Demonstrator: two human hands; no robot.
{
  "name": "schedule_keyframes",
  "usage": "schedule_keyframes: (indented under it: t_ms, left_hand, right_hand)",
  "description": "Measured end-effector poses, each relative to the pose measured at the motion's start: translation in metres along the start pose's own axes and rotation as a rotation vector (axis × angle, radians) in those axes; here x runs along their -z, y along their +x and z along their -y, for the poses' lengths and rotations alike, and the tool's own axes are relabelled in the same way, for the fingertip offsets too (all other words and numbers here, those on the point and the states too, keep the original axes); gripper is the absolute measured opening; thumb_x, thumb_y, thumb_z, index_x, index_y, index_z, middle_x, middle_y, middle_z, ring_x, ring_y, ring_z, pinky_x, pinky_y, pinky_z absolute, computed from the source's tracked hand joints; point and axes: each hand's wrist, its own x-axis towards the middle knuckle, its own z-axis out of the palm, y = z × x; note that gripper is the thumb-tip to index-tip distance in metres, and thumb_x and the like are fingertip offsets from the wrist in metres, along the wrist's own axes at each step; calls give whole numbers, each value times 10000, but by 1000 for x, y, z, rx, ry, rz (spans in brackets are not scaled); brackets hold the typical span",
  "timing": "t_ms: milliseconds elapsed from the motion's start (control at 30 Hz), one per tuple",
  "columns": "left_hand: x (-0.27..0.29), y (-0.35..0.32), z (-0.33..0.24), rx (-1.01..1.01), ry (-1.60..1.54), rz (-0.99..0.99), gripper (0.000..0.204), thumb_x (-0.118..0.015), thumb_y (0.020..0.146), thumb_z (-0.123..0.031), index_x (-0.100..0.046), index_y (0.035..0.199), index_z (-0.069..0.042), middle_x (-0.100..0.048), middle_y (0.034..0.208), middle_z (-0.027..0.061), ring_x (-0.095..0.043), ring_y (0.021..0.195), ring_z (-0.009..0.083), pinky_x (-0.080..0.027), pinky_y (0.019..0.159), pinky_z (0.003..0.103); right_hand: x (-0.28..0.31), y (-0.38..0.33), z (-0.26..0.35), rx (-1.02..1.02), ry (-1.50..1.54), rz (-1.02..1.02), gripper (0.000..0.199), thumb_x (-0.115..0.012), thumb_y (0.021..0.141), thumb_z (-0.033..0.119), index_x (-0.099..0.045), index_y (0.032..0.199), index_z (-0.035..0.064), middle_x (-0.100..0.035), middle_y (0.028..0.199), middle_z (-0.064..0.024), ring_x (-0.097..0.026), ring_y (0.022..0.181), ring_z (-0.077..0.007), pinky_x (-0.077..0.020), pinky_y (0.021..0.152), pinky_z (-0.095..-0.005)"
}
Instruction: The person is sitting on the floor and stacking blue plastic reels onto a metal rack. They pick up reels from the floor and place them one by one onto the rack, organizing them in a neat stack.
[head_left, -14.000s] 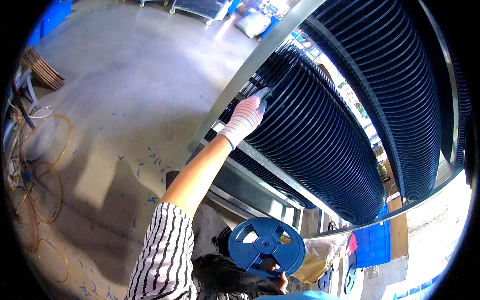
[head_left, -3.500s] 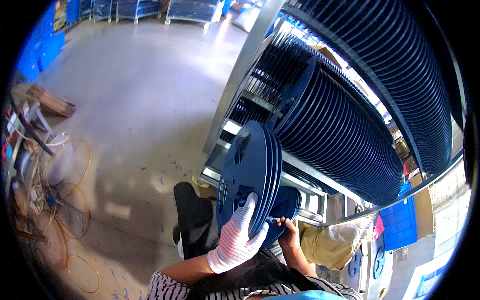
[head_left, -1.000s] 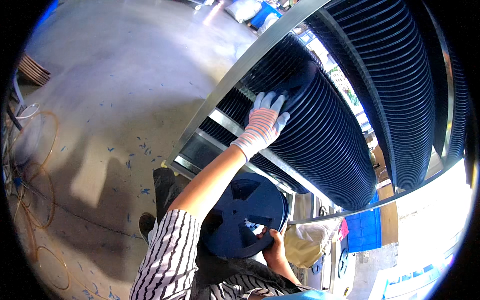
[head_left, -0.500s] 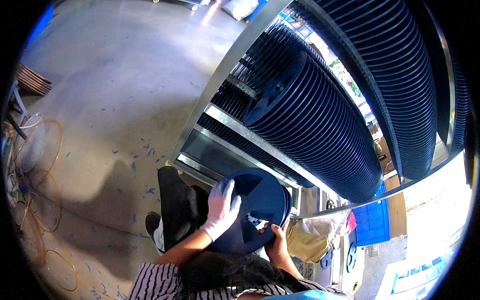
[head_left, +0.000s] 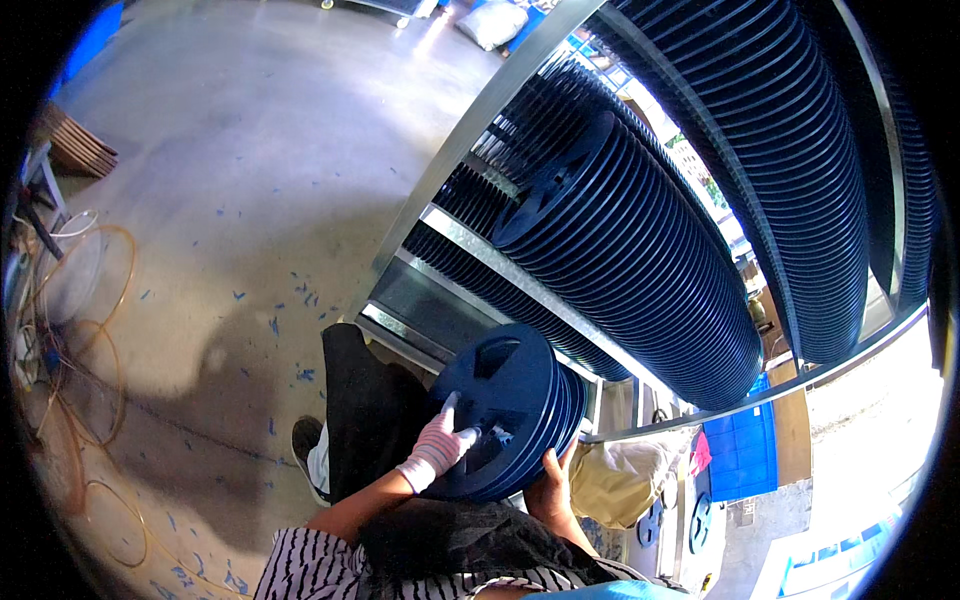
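A short stack of dark blue plastic reels (head_left: pixel 525 395) rests at my lap, its round face with cut-out windows turned up toward me. My left hand (head_left: pixel 438 448), in a pale striped glove, lies against the front reel's face, with thumb and fingers bent around the part between the windows. Bare, my right hand (head_left: pixel 550 490) holds the stack's lower right edge, thumb up along the rims; some of its fingers are hidden behind the reels. Just beyond the stack, a long row of similar reels (head_left: pixel 630 270) lies in a metal rack.
The rack's metal frame (head_left: pixel 455 150) rises ahead and to the right, with another reel row (head_left: pixel 770 150) higher up. A tan bag (head_left: pixel 615 485) and a blue bin (head_left: pixel 740 450) sit at the right. Coiled tubing (head_left: pixel 125 270) lies left; blue scraps dot the floor.
My left hand has slid down the reel face toward its middle. The stack has tilted, so several rims now show along its right side. My right hand has shifted slightly down, out from the window onto the edge.
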Motion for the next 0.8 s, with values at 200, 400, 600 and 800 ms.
schedule_keyframes:
  t_ms: [200, 400, 600, 800]
  left_hand:
    - [80, -59, -62, -588, -289, -164, 748, -702, 813, -162, -315, 1429, 13, -468, 1366, 190, -452, 1264, 248, -349, 1060, 366]
    - [137, -36, -118, -772, -384, -43, 705, -669, 845, -260, -360, 1412, 22, -477, 1364, 193, -442, 1285, 267, -319, 1070, 371]
    - [154, 27, -202, -825, -298, 94, 691, -655, 850, -221, -348, 1428, 2, -448, 1410, 173, -446, 1280, 230, -319, 1077, 346]
    - [158, 105, -248, -571, -629, 378, 568, -607, 896, -150, -400, 1414, -39, -615, 1038, -17, -527, 831, 19, -441, 743, 162]
  right_hand:
    - [11, 10, -2, 44, 94, -57, 686, -614, 872, 250, -223, 1430, 325, -415, 1367, -55, -474, 1180, -274, -443, 920, -479]
    - [13, 17, -8, 30, 60, -45, 665, -615, 867, 247, -254, 1423, 297, -411, 1378, -52, -450, 1214, -274, -451, 912, -469]
    - [20, 18, -12, 38, 111, -13, 671, -565, 892, 225, -197, 1449, 298, -361, 1426, -76, -406, 1266, -304, -393, 993, -513]
    - [20, 19, -10, -29, 107, -75, 675, -542, 906, 215, -165, 1453, 332, -339, 1435, -91, -400, 1270, -320, -408, 979, -523]
